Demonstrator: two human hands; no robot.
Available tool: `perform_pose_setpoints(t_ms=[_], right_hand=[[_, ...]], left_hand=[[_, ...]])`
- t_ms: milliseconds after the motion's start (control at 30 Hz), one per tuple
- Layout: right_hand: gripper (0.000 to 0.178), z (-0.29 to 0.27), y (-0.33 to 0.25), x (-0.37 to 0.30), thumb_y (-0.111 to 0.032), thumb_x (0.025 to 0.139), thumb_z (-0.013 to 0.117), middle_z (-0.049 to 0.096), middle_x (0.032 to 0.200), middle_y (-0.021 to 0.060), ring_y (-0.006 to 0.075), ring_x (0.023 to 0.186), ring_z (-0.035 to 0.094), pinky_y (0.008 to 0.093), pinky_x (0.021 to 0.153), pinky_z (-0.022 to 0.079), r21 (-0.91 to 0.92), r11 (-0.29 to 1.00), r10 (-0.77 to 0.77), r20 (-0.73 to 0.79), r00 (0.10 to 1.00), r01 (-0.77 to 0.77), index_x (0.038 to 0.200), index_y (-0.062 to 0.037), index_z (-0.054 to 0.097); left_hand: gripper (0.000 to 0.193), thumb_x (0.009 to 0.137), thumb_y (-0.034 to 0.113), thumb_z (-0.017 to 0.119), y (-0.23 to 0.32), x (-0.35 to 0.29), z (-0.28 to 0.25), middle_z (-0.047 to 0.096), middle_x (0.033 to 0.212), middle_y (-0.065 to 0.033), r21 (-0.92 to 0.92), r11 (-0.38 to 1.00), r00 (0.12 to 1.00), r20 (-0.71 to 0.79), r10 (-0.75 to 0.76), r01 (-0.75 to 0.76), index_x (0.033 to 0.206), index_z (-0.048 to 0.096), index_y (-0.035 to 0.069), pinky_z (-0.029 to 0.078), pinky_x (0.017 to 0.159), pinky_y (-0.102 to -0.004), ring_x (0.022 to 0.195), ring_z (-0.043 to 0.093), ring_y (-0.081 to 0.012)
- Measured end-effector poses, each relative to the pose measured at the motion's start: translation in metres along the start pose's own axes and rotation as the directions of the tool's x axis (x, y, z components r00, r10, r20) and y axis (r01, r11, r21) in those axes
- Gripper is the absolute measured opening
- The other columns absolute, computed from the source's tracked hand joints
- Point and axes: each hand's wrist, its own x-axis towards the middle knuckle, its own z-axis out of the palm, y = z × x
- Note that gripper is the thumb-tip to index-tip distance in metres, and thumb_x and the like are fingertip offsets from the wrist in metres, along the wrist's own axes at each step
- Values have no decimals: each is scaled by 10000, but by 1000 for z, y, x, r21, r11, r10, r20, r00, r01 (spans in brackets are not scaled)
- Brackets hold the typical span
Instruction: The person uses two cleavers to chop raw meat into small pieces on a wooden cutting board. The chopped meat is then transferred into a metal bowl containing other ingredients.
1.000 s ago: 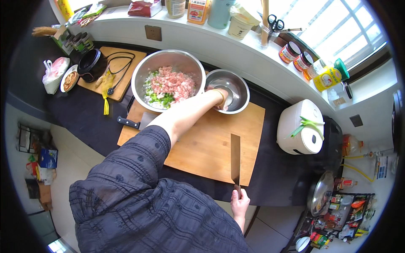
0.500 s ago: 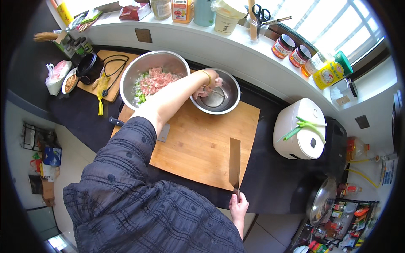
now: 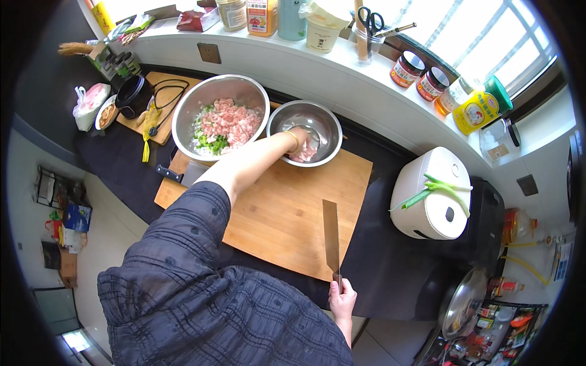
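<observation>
My left hand [image 3: 298, 137] is down inside the smaller steel bowl [image 3: 331, 129], with its fingers curled onto pale pink raw meat [image 3: 306, 152]; the fingertips are partly hidden. Around the handle of a cleaver [image 3: 331, 232] my right hand [image 3: 343, 297] is closed. The cleaver's blade points away from me over the right front part of the wooden cutting board [image 3: 281, 219]. To the left of the smaller bowl, a large steel bowl [image 3: 253, 100] holds pink minced meat [image 3: 229, 119] beside chopped green and white pieces [image 3: 212, 144]. My left forearm passes in front of its near rim.
A second knife [image 3: 170, 174] lies at the board's left edge, partly under my arm. On the right stands a white rice cooker [image 3: 427, 210] with spring onions [image 3: 434, 190] on its lid. Jars [image 3: 407, 70] line the window sill. A smaller board [image 3: 168, 91] lies far left.
My left hand has moved left and nearer, lower into the smaller bowl, and the meat beneath it has shifted. The cleaver stays in my right hand, and the whole view has shifted slightly.
</observation>
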Motion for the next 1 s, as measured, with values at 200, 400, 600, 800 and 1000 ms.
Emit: perform_pose_setpoints(t_ms=[200,400,600,800,1000], right_hand=[[327,-9,10,3,-346,804,620,471,519,27,82,486,434,247,479,387,38,999,26,23,999,-27,879,-27,620],[321,-16,9,5,-344,808,616,430,507,18,81,476,401,247,463,364,-8,1000,18,20,1000,-18,846,-25,611],[333,-20,14,9,-351,803,621,414,504,24,91,469,391,257,454,358,-14,1000,2,32,999,-2,793,-19,588],[335,-21,9,17,-358,806,615,455,516,23,87,479,423,248,468,377,2,1000,-30,25,999,30,803,-23,594],[357,-21,9,16,-376,807,608,463,516,23,88,480,426,248,467,378,37,999,-19,41,999,18,808,-20,595]], left_hand=[[437,541,223,728,25,-21,-47,605,867,-97,-47,995,993,71,92,-89,945,605,113,481,674,-358,804,578,-222],[726,477,430,713,38,-31,-11,473,1150,-169,499,853,975,-63,212,-153,1136,518,196,374,873,-433,1094,396,-349],[516,609,189,663,32,-27,9,547,955,-168,67,987,989,3,149,-149,1102,510,166,457,725,-389,896,530,-292],[336,625,166,755,55,-56,-20,557,716,-65,-306,952,997,74,4,19,897,590,57,464,448,-291,614,551,-150],[246,587,100,651,22,-23,-28,559,903,-134,152,971,960,-184,209,-182,830,625,62,480,681,-349,766,579,-236]])
